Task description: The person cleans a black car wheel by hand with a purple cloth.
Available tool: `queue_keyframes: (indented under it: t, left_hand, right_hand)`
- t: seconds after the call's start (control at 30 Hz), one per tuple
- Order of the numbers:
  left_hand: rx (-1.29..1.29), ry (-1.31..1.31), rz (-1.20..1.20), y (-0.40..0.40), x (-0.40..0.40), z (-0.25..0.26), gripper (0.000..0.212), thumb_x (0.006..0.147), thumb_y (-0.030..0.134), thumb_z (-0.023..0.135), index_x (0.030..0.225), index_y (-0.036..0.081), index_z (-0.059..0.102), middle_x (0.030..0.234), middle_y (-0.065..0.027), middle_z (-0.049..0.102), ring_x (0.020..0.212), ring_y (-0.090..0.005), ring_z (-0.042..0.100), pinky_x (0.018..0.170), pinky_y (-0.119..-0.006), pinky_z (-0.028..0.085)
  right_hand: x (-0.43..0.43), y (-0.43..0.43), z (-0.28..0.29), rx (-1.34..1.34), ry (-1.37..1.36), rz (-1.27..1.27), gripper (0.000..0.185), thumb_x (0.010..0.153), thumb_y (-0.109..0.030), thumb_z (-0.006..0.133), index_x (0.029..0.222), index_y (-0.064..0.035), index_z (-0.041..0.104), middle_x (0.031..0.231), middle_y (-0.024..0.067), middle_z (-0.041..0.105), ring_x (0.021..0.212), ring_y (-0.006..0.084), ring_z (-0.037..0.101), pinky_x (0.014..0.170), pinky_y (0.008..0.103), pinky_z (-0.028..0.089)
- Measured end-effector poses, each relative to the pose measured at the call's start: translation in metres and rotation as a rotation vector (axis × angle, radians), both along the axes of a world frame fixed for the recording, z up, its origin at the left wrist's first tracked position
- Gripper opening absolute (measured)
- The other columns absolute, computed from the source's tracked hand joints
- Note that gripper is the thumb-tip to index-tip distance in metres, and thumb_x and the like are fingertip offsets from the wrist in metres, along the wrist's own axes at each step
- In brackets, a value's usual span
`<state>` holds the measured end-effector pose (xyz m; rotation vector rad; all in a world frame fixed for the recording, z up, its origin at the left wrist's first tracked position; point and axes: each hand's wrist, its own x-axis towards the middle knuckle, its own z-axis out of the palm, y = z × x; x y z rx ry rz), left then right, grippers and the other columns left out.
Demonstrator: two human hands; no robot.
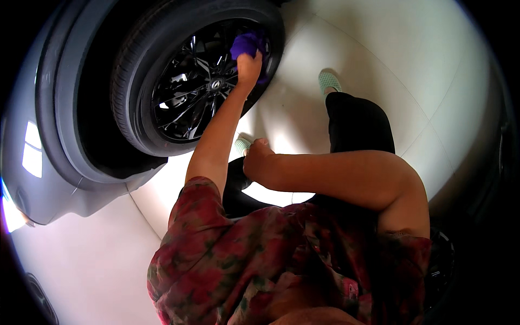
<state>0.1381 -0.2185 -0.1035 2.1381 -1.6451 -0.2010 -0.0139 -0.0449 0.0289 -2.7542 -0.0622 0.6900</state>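
Note:
A bunched purple cloth (244, 45) is gripped in my left hand (249, 67). The cloth lies against the glossy black spokes of an alloy wheel (216, 84), near the rim on the side away from the fender. Around the wheel runs a black rubber tyre (129, 97) with its tread visible on the left. My right hand (260, 160) is bent in across my body, at my left knee, well apart from the wheel. Its fingers are mostly hidden, and nothing shows in it.
A grey car fender (61, 101) arches around the tyre on the left. Pale tiled floor (365, 53) spreads below. My feet are in light green perforated shoes (328, 80), with black trousers (359, 122) above. Another dark wheel (440, 260) shows dimly at the lower right.

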Motion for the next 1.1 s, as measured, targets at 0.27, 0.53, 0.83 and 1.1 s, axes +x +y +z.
queue_keyframes:
  t: [0.27,0.53,0.83,1.1]
  left_hand:
    - [-0.159,-0.497,-0.175,-0.022,0.042,-0.056,0.029,0.086,0.029,0.053,0.090,0.001,0.062,0.084,-0.0173,0.062,0.078,-0.0335,0.059,0.070,-0.042,0.045]
    - [0.074,-0.625,0.022,-0.034,0.031,-0.060,0.052,0.086,0.050,0.048,0.076,0.003,0.068,0.077,-0.0159,0.067,0.077,-0.0326,0.064,0.084,-0.047,0.038]
    - [-0.177,-0.802,-0.174,0.022,0.065,-0.051,0.024,0.083,0.013,0.045,0.101,0.008,0.061,0.103,-0.0125,0.059,0.099,-0.0291,0.052,0.089,-0.037,0.039]
    - [0.198,0.314,0.272,0.115,0.062,-0.069,0.039,0.075,0.023,0.071,0.100,-0.004,0.060,0.102,-0.0200,0.062,0.093,-0.0350,0.060,0.080,-0.039,0.047]
  right_hand:
    - [-0.018,0.006,0.004,-0.014,-0.042,-0.050,0.031,0.078,-0.023,0.060,0.104,-0.0068,0.067,0.109,0.0139,0.063,0.098,0.0306,0.059,0.081,0.0506,0.043]
    - [-0.011,-0.001,0.003,0.007,0.034,-0.061,0.032,0.080,-0.025,0.059,0.107,-0.0071,0.066,0.109,0.0107,0.063,0.099,0.0288,0.059,0.083,0.0500,0.043]
    - [0.011,-0.009,-0.003,-0.022,0.085,-0.038,0.038,0.079,-0.031,0.062,0.111,-0.0115,0.064,0.109,0.0103,0.063,0.100,0.0306,0.060,0.082,0.0518,0.042]
    - [0.003,-0.007,0.004,0.007,0.068,0.008,0.033,0.076,-0.025,0.064,0.106,-0.0098,0.067,0.106,0.0112,0.065,0.098,0.0324,0.060,0.084,0.0524,0.041]
